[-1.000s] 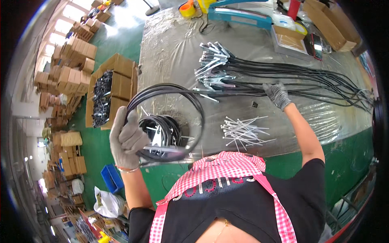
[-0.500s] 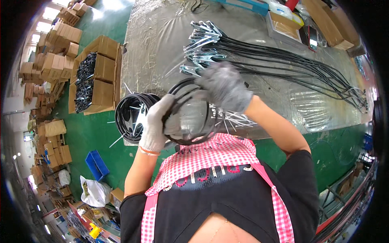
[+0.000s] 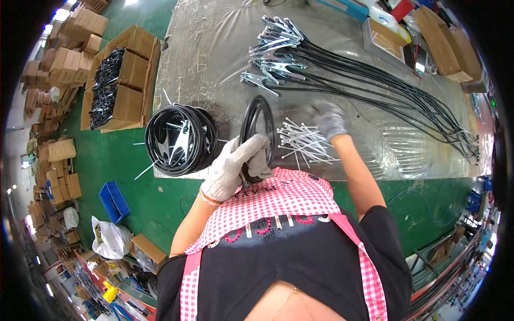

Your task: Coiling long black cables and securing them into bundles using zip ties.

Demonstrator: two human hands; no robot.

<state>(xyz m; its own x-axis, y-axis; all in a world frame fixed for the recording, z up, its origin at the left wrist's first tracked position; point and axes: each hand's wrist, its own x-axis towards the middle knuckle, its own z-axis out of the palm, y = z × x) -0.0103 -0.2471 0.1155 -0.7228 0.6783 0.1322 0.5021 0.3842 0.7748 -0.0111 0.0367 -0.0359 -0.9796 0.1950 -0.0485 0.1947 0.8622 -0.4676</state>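
Gripped in my left hand (image 3: 233, 163), gloved in off-white, is a coil of black cable (image 3: 250, 119) standing nearly on edge at the table's front. Its fingers are closed around the lower part of the coil. My right hand (image 3: 329, 119), in a grey glove, is beside a loose pile of white cable ties (image 3: 302, 140); motion blurs its fingers, so I cannot tell what they hold. Left of my left hand lies a stack of coiled black cables (image 3: 208, 134), with a silver clamp (image 3: 182, 143) inside and white tie ends sticking out.
Across the table (image 3: 214, 59) stretch several straight black cables (image 3: 385, 80), with silver spring clamps (image 3: 276, 48) at their left ends. Cardboard boxes (image 3: 436, 40) stand at the far right. On the green floor are an open carton (image 3: 131, 72) of black cable bundles and a blue crate (image 3: 114, 201).
My right hand has left the coil and moved right, beside the cable ties. The coil in my left hand has turned from an open ring to nearly edge-on.
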